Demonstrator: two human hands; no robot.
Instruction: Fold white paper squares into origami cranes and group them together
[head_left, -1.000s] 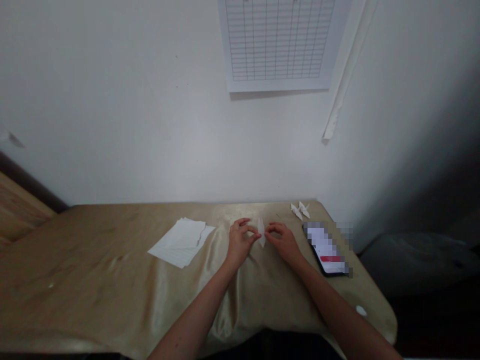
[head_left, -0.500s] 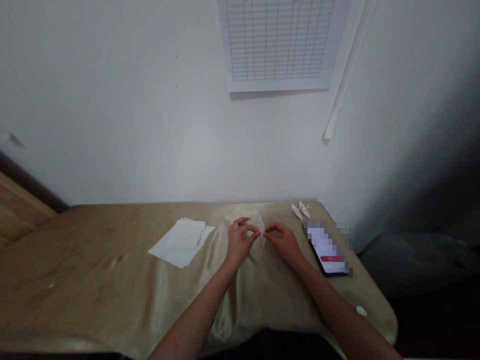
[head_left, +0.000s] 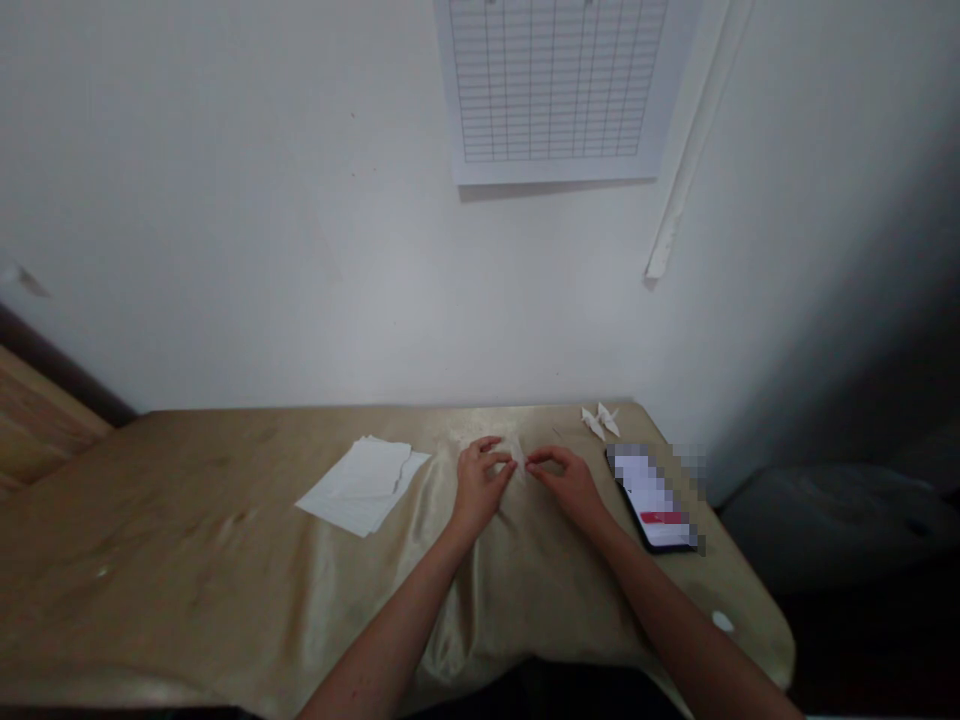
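A small folded piece of white paper (head_left: 519, 452) is held between both hands over the cloth, faint and smeared by motion. Thumb and forefinger of my left hand (head_left: 478, 486) pinch its left side, the other fingers curling loosely above. From the right, my right hand (head_left: 574, 490) closes thumb and forefinger at the paper's other side. Two folded paper cranes (head_left: 600, 421) sit near the back right corner of the table. Left of my hands lies a stack of white paper sheets (head_left: 360, 485), the top one with a ragged right edge.
A gold satiny cloth (head_left: 225, 560) with wrinkles covers the table. At the right lies a phone (head_left: 651, 500) with its screen lit, partly pixelated. A small white object (head_left: 722, 622) rests near the right edge. Behind stands a white wall with a printed grid sheet (head_left: 555, 90).
The folded paper was upright and sharp between my fingertips; now it looks fainter and blurred, its shape less narrow. My hands have barely shifted.
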